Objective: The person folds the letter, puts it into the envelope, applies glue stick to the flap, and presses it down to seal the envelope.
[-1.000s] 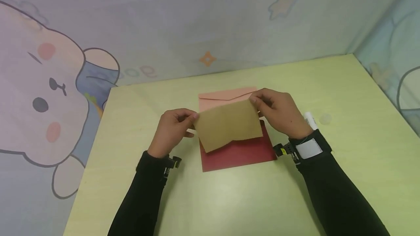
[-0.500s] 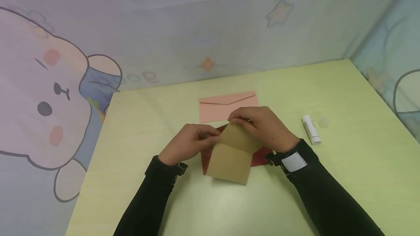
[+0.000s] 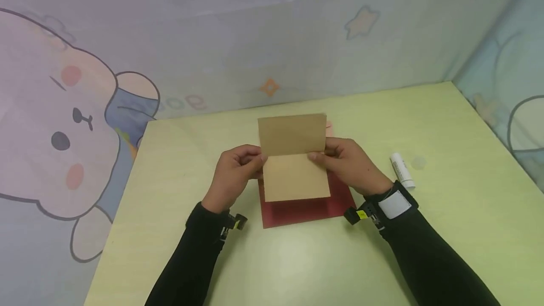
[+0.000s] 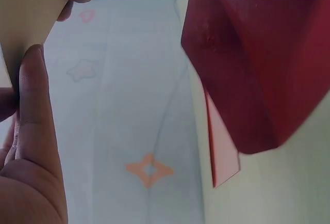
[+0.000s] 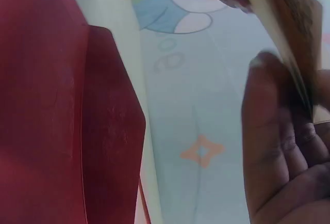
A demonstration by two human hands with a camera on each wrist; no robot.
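Note:
Both hands hold a tan kraft envelope (image 3: 294, 159) above the table, its flap standing up and open. My left hand (image 3: 238, 169) pinches its left edge at the fold; my right hand (image 3: 346, 162) pinches the right edge. A dark red envelope (image 3: 308, 207) lies flat on the table beneath it, also seen in the left wrist view as the red envelope (image 4: 263, 53) and in the right wrist view as the red envelope (image 5: 62, 121). A pink envelope (image 3: 328, 125) lies behind, almost wholly hidden by the raised flap.
A white glue stick (image 3: 402, 169) lies on the yellow-green table (image 3: 446, 230) to the right of my right hand, with its clear cap (image 3: 419, 162) beside it. Cartoon-printed fabric walls close the table at the back and right.
The tan envelope was turned over and lowered, then raised again; its flap now stands open and upright, hiding the pink envelope. Both hands moved closer together along its sides.

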